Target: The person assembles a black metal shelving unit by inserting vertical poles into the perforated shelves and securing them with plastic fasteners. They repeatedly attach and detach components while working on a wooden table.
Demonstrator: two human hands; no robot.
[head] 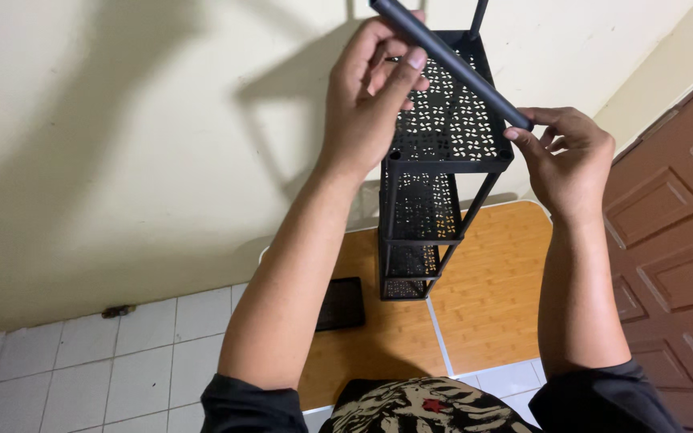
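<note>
A tall black metal rack (443, 152) with several perforated shelves stands on a wooden board, seen from above. Both hands hold a black metal tube (459, 68) slanted over the top shelf. My left hand (372, 88) grips the tube near its upper end, fingers wrapped around it. My right hand (567, 156) pinches the tube's lower end with thumb and fingertips, just past the rack's right front corner. A thin black post (478, 18) rises from the rack's far corner.
The wooden board (491, 297) lies on a white tiled floor (122, 361) against a cream wall. A flat black rectangular item (340, 303) lies on the board left of the rack. A brown panelled door (675, 265) stands at the right.
</note>
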